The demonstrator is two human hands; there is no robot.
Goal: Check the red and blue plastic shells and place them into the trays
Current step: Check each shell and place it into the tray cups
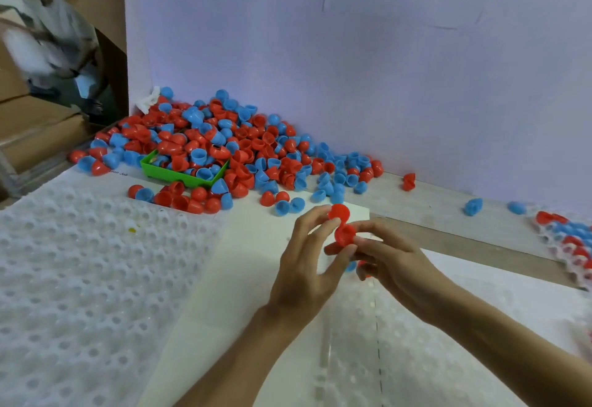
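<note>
Far left, we list a shell pile point(224, 147). Centre: our left hand point(307, 265) pinches a red shell point(339, 213), fingers loosely spread. Right hand point(389, 260) grips another red shell point(345, 234), touching the first.

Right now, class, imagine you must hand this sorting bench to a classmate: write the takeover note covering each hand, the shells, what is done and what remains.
Left hand: pinches the hinged red shell at its upper half.
Right hand: grips the same shell's lower half; more shells seem tucked under its fingers.
Pile of red and blue shells lies against the back wall, spilling over a green tray.
Done: some shells sit in the white tray at far right.
Left: finish checking this shell, place it, then work through the pile; the big white tray at left has no shells seated yet.
</note>
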